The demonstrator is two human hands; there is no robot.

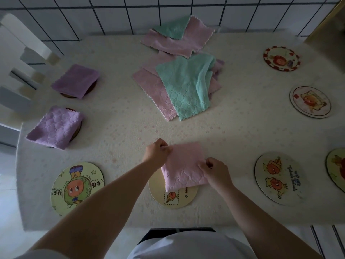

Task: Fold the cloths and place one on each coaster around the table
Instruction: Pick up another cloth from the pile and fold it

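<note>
A: Hands?
B: Left hand pinches the pink cloth at its 10 o'clock corner; right hand pinches its 3 o'clock edge. Fingers curled tight on fabric.
A: Cloth position?
B: Folded, near edge overlapping the cream coaster at 6 o'clock on the surface.
A: Others?
B: Two purple cloths cover coasters at 9 o'clock. Unfolded pile at 12.

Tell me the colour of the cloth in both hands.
Pink cloth, clearest in the head view.
</note>
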